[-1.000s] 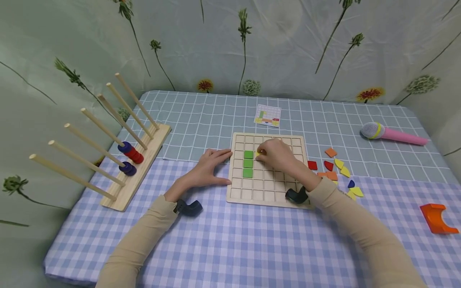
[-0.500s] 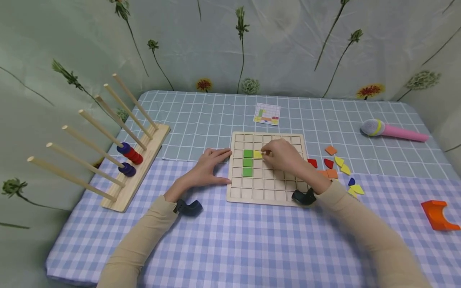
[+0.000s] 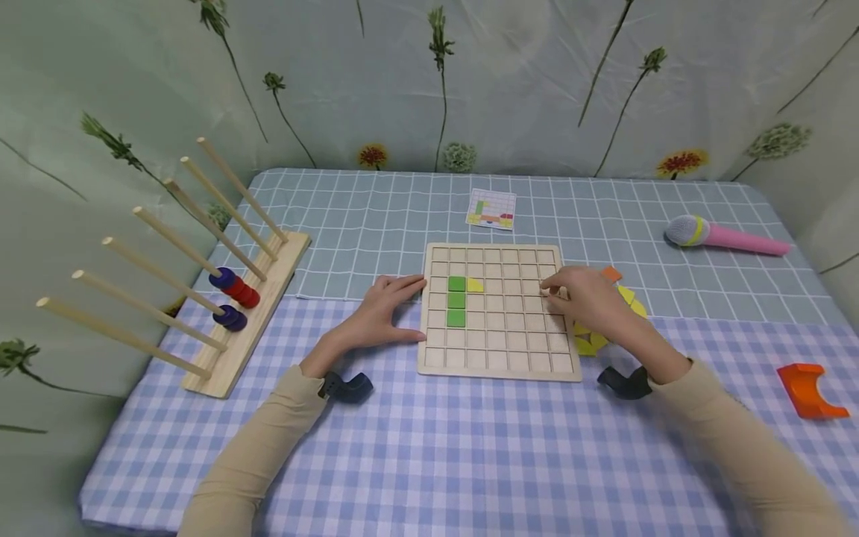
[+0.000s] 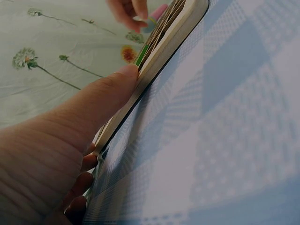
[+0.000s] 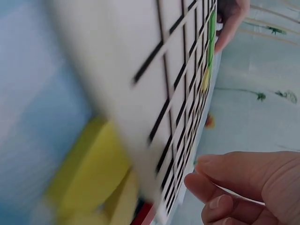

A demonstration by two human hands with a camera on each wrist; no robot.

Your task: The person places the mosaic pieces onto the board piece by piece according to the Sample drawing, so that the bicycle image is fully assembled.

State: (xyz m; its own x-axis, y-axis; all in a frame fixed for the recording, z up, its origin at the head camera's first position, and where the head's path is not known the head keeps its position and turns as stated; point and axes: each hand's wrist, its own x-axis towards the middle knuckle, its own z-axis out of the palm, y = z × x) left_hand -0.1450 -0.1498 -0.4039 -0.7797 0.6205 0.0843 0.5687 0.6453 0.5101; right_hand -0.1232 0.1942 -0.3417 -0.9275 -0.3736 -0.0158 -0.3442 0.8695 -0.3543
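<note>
A wooden grid board (image 3: 499, 339) lies on the table in the head view, with a column of green square tiles (image 3: 456, 300) in its left part. Right of the top green tile sits a yellow piece with one rounded corner (image 3: 475, 285). My left hand (image 3: 382, 309) rests at the board's left edge, fingers extended and thumb tip (image 4: 126, 72) against the rim. Over the right edge, my right hand (image 3: 590, 298) has its thumb and forefinger close together, with nothing seen between them. Yellow pieces (image 3: 587, 343) lie beside the board, partly hidden by that hand.
Behind the board lies a small pattern card (image 3: 492, 209). A wooden peg stand (image 3: 228, 369) with blue and red rings (image 3: 241, 287) stands at left. At right are a pink toy microphone (image 3: 728, 236), an orange arch block (image 3: 808, 391) and an orange tile (image 3: 611, 274).
My right hand has let go of the yellow piece, leaving it on the board, and moved right to the board's right edge. My left hand stays at the left edge.
</note>
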